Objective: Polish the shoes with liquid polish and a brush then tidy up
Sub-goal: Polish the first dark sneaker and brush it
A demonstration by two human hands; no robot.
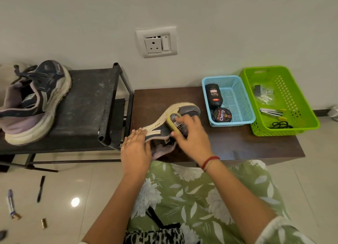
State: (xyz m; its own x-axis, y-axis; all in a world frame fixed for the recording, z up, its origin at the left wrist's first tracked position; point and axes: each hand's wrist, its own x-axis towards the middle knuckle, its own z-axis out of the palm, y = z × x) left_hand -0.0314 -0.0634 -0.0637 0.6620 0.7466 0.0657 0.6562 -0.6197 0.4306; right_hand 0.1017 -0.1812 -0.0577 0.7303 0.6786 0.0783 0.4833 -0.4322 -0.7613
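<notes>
Two shoes are in view: one shoe [189, 112] lies on its side on the dark brown table [237, 143] at the centre of the frame, its pale sole turned toward the left and its toe pointing to the upper right, and the second shoe [34, 104] sits upright on the black rack [87, 104] at the left edge. Your left hand [136, 148] lies flat against the heel end of the sole with its fingers straight, pressing and not curled round anything. Your right hand [192, 134] is wrapped round the brush [169, 122], whose yellow-green back shows just past your fingers, and the brush rests on the grey upper of the shoe near its middle. A red thread band [210, 161] circles that wrist. To the right of the shoe, on the same table, a blue basket [236, 97] holds the black liquid polish bottle [213, 96], lying down, and a round polish tin [222, 115] just below it. Touching the blue basket's right side is a green basket [294, 97] with pliers [270, 112], a black cord [281, 124] and some small white pieces inside. On the wall above the table you can see a socket plate [156, 42]. On the tiled floor at the lower left lie a dark pen [40, 189] and a marker [10, 203]. Your green floral garment fills the bottom centre.
</notes>
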